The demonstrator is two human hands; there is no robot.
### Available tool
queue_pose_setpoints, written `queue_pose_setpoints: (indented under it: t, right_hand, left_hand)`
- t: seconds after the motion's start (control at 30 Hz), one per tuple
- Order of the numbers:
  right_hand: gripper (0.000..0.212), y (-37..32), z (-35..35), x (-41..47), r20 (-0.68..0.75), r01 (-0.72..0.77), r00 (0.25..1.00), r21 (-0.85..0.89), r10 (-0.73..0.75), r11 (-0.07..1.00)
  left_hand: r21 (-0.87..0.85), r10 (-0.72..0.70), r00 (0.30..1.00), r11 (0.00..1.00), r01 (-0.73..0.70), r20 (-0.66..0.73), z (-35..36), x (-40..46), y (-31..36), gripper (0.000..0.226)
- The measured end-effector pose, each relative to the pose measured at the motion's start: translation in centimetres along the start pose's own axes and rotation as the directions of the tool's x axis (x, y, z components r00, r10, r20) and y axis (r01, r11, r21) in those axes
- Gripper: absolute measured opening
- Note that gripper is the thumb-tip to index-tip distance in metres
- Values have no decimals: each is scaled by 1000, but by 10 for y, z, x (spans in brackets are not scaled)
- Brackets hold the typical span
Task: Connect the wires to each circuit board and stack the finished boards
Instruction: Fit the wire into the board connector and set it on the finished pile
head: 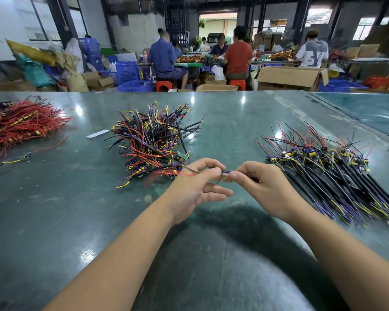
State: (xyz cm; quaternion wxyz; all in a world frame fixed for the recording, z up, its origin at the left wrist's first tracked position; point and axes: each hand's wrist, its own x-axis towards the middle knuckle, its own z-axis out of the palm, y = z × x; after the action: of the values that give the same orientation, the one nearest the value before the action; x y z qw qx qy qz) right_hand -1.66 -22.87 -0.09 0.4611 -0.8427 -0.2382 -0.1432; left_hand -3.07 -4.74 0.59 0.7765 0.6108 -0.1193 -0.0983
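Both hands meet above the green table (54, 221): left hand (195, 187) and right hand (263, 187) pinch one small wired board (224, 173) between fingertips. Tangled wire pile (153, 140) lies just beyond the left hand; neat finished stack (337, 173) lies right of the right hand.

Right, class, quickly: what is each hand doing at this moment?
Left hand: pinches the small wired piece, lower fingers loose.
Right hand: pinches the same piece from the other side.
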Motion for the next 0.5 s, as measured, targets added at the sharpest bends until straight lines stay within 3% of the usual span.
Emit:
queue_pose_setpoints:
  t: [0.13, 0.23, 0.5]
  right_hand:
    - [28, 1, 1, 1, 0, -3, 1000, -20, 3, 1000]
    - [28, -1, 0, 0, 58, -19, 998, 2, 19, 1000]
    - [21, -8, -13, 0, 133, 38, 991, -161, -17, 986]
  left_hand:
    - [171, 137, 989, 977, -127, -48, 0, 0, -7, 18]
    - [272, 153, 985, 954, -126, -78, -5, 0, -6, 17]
    - [251, 114, 991, 963, -94, -64, -16, 0, -3, 20]
